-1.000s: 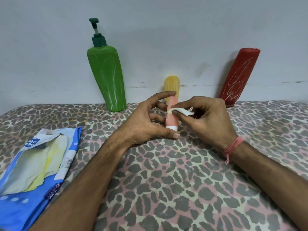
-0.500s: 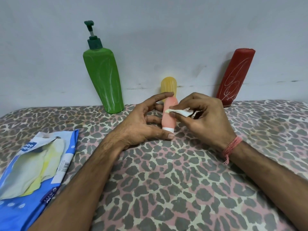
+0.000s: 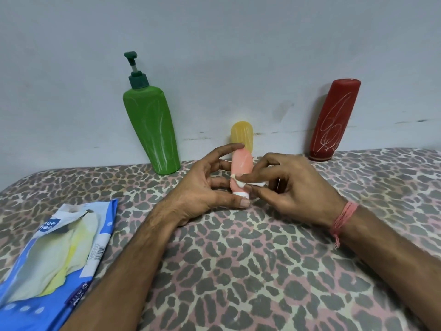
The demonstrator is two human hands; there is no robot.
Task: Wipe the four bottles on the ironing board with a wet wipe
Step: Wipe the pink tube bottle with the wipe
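Observation:
A small pink bottle [image 3: 241, 164] with a white cap at its bottom stands between my hands. My left hand [image 3: 202, 187] holds it, forefinger on its top and thumb at its cap. My right hand [image 3: 293, 189] pinches a small folded white wet wipe [image 3: 248, 182] against the bottle's lower front. Behind it a small yellow bottle [image 3: 241, 134] stands partly hidden. A tall green pump bottle [image 3: 152, 130] leans at the wall to the left, and a red bottle [image 3: 334, 120] with white scribbles leans at the right. All stand on the leopard-print ironing board [image 3: 238, 271].
A blue pack of wet wipes [image 3: 55, 259] lies open at the board's near left, with pale wipes showing in its opening. A grey wall [image 3: 226, 44] runs right behind the bottles.
My right hand has slid the wipe down the pink bottle, from its middle to near the cap. My left hand keeps its hold. The view has shifted a little.

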